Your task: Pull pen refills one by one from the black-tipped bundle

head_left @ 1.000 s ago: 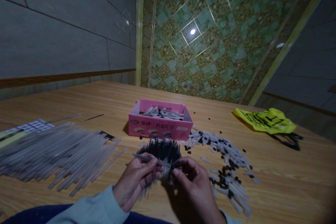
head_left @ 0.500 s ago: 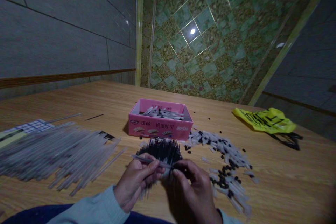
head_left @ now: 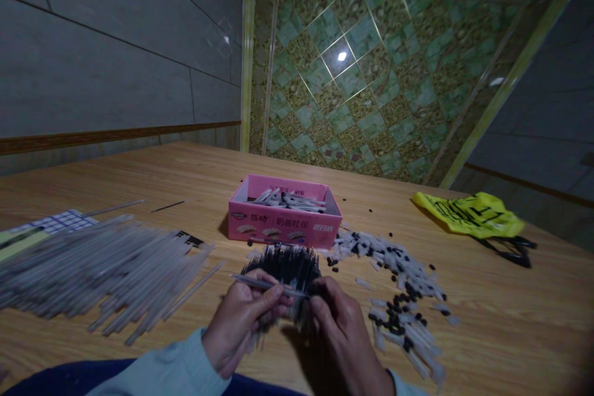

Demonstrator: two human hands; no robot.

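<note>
My left hand (head_left: 250,322) is closed around a slim translucent pen tube (head_left: 253,280), which lies across the fingers and points right. The fingertips of my right hand (head_left: 341,328) pinch together at the tube's right end; whether they also hold a small part is hidden. Beneath and behind both hands is a thick bundle of thin black pen refills (head_left: 290,263). Just past the bundle stands an open pink box (head_left: 283,229) with several white-and-black pens (head_left: 288,199) inside.
Many clear tubes (head_left: 106,272) lie in a heap at left, beside a checked cloth (head_left: 69,221). White caps (head_left: 390,257) and small black plugs (head_left: 401,309) are scattered at right. A yellow bag (head_left: 468,213) with black handles rests farther right on the wooden table (head_left: 185,167).
The fingers of my right hand have closed in more over the tube's right end. My left hand and the tube have hardly moved.
</note>
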